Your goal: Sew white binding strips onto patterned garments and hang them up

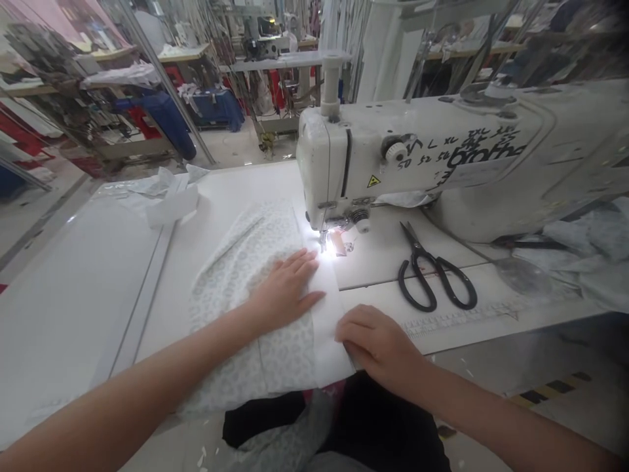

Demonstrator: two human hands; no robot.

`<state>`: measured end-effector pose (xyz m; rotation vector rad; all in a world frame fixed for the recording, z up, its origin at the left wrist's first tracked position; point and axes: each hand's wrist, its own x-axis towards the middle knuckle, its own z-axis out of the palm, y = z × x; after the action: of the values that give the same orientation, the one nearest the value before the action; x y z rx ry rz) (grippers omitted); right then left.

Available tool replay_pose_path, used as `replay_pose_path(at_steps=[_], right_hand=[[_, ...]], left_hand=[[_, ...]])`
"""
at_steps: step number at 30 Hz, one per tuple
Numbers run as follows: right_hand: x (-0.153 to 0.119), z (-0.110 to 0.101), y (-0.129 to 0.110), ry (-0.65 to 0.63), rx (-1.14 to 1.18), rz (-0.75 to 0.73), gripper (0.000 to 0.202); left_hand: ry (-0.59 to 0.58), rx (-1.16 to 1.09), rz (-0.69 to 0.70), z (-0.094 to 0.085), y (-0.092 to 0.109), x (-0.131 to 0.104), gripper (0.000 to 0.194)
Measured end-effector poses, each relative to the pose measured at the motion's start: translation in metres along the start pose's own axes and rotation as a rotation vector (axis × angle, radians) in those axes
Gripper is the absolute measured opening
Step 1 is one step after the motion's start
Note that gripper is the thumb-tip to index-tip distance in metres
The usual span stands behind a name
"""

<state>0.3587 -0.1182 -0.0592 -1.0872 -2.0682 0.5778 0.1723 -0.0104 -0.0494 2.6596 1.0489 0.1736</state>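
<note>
A pale leopard-print fabric piece with a plain white strip along its right edge lies on the sewing table, its upper end by the lit needle area. My left hand rests flat on the fabric, fingers stretched out just left of the presser foot. Closer to me, my right hand has its fingers closed at the right edge of the white strip, thumb underneath. The white sewing machine stands above the fabric's far end.
Black-handled scissors lie right of the needle, blades pointing away. Below them a clear ruler runs along the table's front edge. Crumpled pale fabric sits at the far right. A folded white piece lies at the left. Other workstations stand behind.
</note>
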Motion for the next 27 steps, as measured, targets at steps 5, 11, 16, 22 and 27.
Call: replay_pose_path(at_steps=[5, 11, 16, 22, 27], right_hand=[[0.024, -0.006, 0.015, -0.009, -0.054, -0.027, 0.024], [0.058, -0.01, 0.038, -0.005, -0.111, 0.03, 0.022], [0.037, -0.009, 0.023, 0.08, -0.148, 0.054, 0.028], [-0.078, 0.016, -0.019, 0.12, -0.019, 0.015, 0.033], [-0.097, 0.055, -0.007, 0.194, 0.54, 0.555, 0.025]], left_hand=[[0.043, 0.037, 0.026, -0.005, -0.018, 0.022, 0.044], [0.089, 0.078, 0.019, -0.014, -0.041, 0.054, 0.041], [0.104, 0.146, 0.027, -0.024, -0.036, 0.059, 0.034], [-0.223, 0.119, 0.4, -0.008, 0.028, -0.046, 0.07], [-0.037, 0.352, 0.42, 0.023, 0.061, -0.108, 0.051]])
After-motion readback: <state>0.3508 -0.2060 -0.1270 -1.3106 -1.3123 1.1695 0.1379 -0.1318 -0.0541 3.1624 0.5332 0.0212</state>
